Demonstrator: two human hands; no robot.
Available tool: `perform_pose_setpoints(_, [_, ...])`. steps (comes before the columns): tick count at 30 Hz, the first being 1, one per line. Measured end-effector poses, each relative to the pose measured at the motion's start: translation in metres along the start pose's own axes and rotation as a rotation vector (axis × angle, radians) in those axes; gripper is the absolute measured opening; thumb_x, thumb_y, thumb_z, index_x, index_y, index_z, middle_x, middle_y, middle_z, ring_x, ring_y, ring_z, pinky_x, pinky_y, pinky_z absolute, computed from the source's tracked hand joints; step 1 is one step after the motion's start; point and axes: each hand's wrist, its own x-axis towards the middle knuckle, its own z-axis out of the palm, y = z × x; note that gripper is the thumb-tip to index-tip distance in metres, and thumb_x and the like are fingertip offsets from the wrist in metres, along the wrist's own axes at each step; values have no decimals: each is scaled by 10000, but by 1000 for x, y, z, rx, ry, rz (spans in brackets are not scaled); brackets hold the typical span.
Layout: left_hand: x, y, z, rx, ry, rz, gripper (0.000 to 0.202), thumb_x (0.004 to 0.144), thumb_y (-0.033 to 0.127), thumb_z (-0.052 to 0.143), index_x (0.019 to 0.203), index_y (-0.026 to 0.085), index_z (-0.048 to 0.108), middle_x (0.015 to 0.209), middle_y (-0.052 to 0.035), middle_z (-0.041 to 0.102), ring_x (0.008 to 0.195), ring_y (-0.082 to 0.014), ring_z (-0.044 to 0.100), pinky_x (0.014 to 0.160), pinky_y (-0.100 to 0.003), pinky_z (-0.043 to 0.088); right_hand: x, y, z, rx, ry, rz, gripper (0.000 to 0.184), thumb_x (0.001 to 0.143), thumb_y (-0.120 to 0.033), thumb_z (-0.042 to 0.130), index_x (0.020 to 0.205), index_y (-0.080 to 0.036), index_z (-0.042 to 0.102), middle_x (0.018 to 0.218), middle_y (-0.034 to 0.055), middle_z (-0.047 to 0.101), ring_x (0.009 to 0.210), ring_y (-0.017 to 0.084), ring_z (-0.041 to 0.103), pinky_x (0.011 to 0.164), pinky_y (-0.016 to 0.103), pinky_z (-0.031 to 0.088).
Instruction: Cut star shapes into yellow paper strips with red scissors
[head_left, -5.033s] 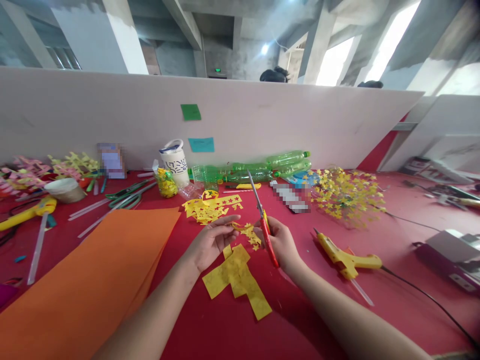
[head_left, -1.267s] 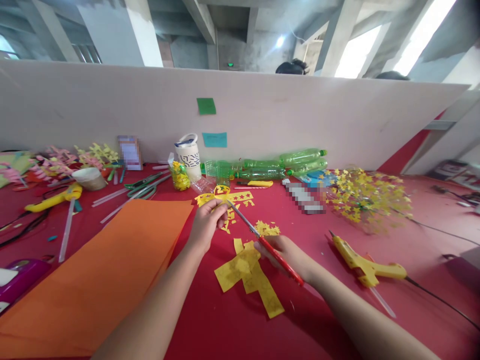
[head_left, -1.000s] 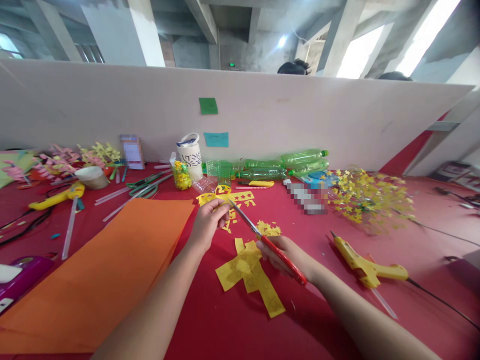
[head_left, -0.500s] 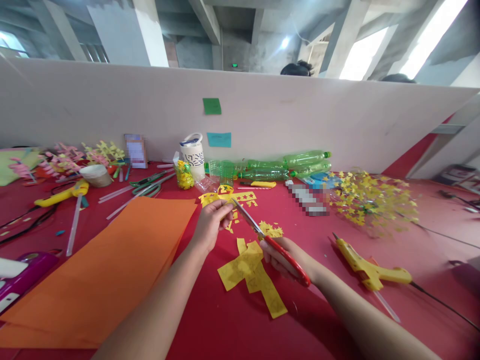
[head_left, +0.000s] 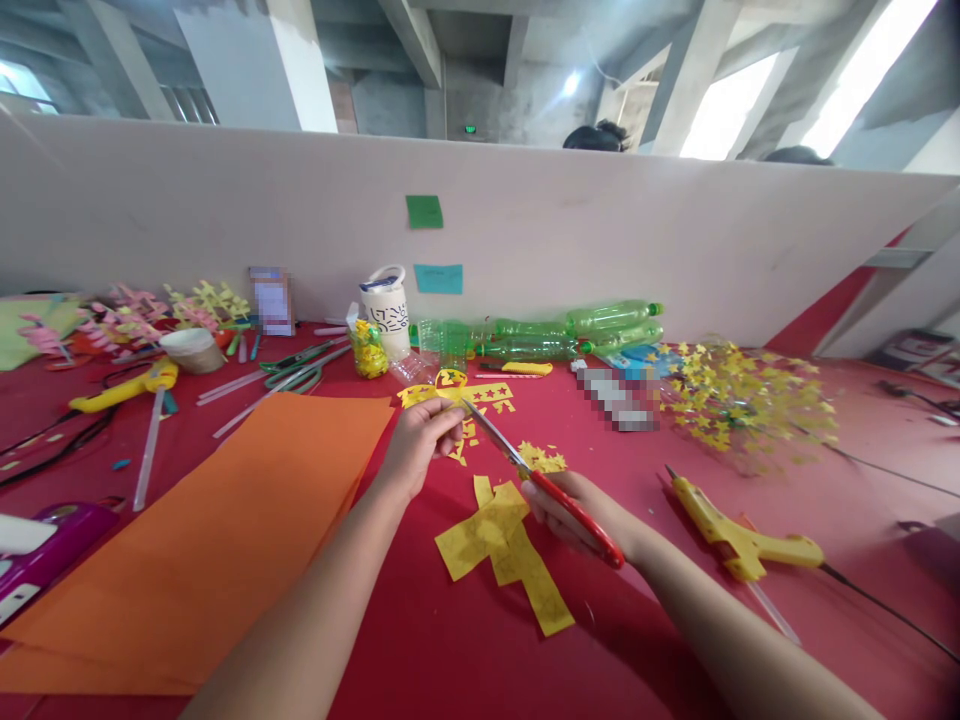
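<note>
Your left hand [head_left: 416, 445] is pinching a small yellow scrap [head_left: 448, 408] between thumb and fingertips, out over the red table [head_left: 420, 640]; your right hand [head_left: 577, 510] is gripping the red-handled scissors [head_left: 544, 482], fingers wrapped through the loops, and the blades are pointing up and left so that their tips are meeting the scrap just beside your left fingers. I cannot tell how far the blades are parted.

Below the scissors a few yellow strips [head_left: 504, 552] are lying crossed on the table; a little heap of cut stars [head_left: 541, 460] is sitting just beyond your right hand, and a punched yellow sheet [head_left: 484, 394] is lying past your left hand, towards the partition [head_left: 225, 220].

To your left a large orange sheet [head_left: 217, 540] is covering much of the table — its near corner is running out of view. To your right a yellow glue gun [head_left: 739, 535] is resting on its side with its cord trailing off to the right; beyond it a spray of yellow star flowers [head_left: 750, 405] is spreading out. Green bottles [head_left: 570, 330] are lying along the foot of the partition, with a white cup [head_left: 385, 310] standing beside them; a second glue gun [head_left: 124, 390] is lying far to the left.
</note>
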Motion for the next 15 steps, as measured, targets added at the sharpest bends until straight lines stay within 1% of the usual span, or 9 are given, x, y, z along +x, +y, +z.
perform_pose_setpoints(7, [1, 2, -3, 30, -6, -4, 223, 739, 329, 657, 637, 150, 572, 542, 25, 534, 409, -36, 376, 412, -194, 221, 0, 1, 0, 1, -12, 1, 405, 843, -527, 561, 642, -193, 449, 409, -82, 376, 301, 59, 329, 319, 189, 240])
perform_pose_setpoints(15, [1, 1, -4, 21, -14, -1, 236, 743, 331, 654, 628, 146, 561, 538, 26, 522, 410, -34, 375, 409, -190, 211, 0, 1, 0, -42, -24, -18, 416, 851, -535, 546, 635, -192, 452, 402, -76, 378, 296, 64, 337, 309, 189, 246])
